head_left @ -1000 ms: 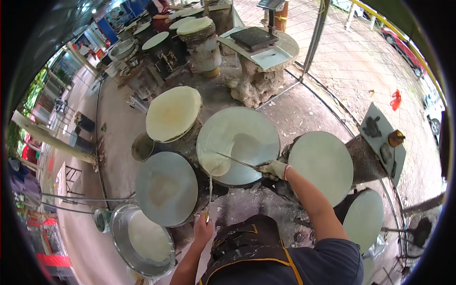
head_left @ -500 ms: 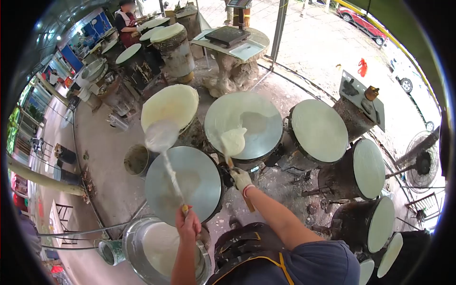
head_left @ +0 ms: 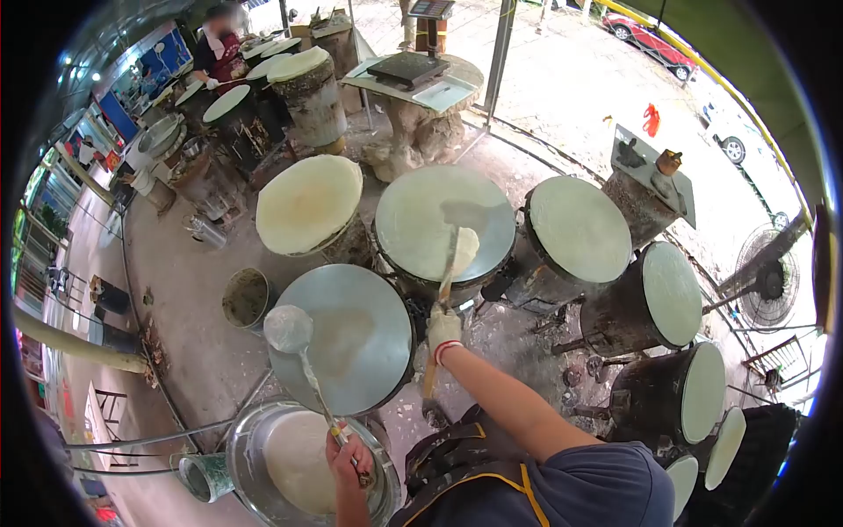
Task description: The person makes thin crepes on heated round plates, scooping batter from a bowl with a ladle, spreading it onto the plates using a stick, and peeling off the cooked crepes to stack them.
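My left hand (head_left: 349, 457) is closed round the handle of a long ladle (head_left: 288, 329). The batter-coated ladle bowl hangs over the left edge of a bare grey griddle (head_left: 347, 299). My right hand (head_left: 444, 328), in a pale glove, grips a wooden batter spreader (head_left: 451, 263). Its head, with a lump of batter (head_left: 467, 249) against it, is at the centre griddle (head_left: 498, 237). Pale batter (head_left: 413, 211) coats much of that griddle, while a grey patch shows at the right. Below my left hand stands a metal tub of batter (head_left: 294, 465).
A yellowish pancake (head_left: 309, 204) lies on the griddle at the upper left. Several batter-covered drum griddles (head_left: 580, 230) curve round to my right. A bucket (head_left: 246, 297) stands left. Farther back are a scale (head_left: 408, 70) on a stone table and another person (head_left: 219, 53).
The ladle has swung down and left, away from the yellowish pancake. My right hand has turned the spreader rightward, and batter now covers more of the centre griddle's left and upper parts.
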Tool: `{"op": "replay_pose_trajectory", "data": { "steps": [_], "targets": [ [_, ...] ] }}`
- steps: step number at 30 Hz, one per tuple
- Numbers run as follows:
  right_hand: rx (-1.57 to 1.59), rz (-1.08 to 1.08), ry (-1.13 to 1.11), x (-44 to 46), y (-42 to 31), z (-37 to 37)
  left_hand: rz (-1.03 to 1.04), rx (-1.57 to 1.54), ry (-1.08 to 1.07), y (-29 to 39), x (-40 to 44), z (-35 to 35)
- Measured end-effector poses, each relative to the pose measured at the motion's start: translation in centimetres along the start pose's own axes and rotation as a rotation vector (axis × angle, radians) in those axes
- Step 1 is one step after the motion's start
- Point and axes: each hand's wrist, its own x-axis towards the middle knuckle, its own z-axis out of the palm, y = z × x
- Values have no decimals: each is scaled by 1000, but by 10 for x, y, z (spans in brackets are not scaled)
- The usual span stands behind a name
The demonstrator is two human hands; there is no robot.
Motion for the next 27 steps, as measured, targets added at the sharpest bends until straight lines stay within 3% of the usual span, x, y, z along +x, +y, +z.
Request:
{"op": "replay_pose_trajectory", "data": {
  "steps": [3,4,7,8,10,12,15,16,19,23,24,27],
  "targets": [
    [-216,-127,-216,-3,19,-19,-62,6,-18,-4,-4,-1],
    [-221,-235,-158,7,32,-36,-65,11,-37,-8,-4,-1],
    [-107,-65,-54,5,-1,-74,-56,17,-79,-18,-3,7],
    [-121,-138,42,13,3,-74,-56,23,-90,-22,-3,10],
    [-195,-497,-57,53,61,-63,-48,14,-93,-29,-1,21],
    [-165,-516,-137,59,74,-75,-45,-4,-82,-38,-1,33],
    [33,-55,-218,24,20,-137,-47,-58,-66,-56,3,61],
    [88,-37,-230,35,13,-145,-52,-80,-64,-63,3,71],
    [-21,-46,-239,57,-9,-157,-24,-114,-73,-87,3,111],
    [-474,-280,-595,53,2,-214,-8,-141,-105,-121,12,170],
    [-286,-156,-531,55,-8,-234,-13,-150,-112,-130,15,183],
    [-373,-324,-379,122,-17,-258,-30,-167,-126,-152,22,216]
  ]
}}
